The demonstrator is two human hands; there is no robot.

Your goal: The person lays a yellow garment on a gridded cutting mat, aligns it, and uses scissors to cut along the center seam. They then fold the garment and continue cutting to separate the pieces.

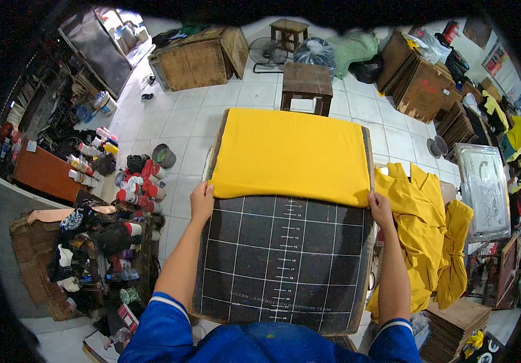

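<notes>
A yellow cloth (294,156) lies flat over the far half of a black board (251,263) marked with a white grid and a ruler scale. My left hand (202,201) pinches the near left corner of the cloth at the board's left edge. At the opposite side, my right hand (380,209) grips the near right corner. Between my hands the cloth's near edge runs across the board, slightly bowed. The near half of the board is uncovered, close to my body.
Right of the board lies a heap of yellow cloth (415,224), beside a framed screen (483,190). A wooden stool (307,85) stands just beyond the board. Bottles and red-lidded containers (142,187) crowd the left, near a grey bucket (163,156). Stacked boards (457,327) sit at lower right.
</notes>
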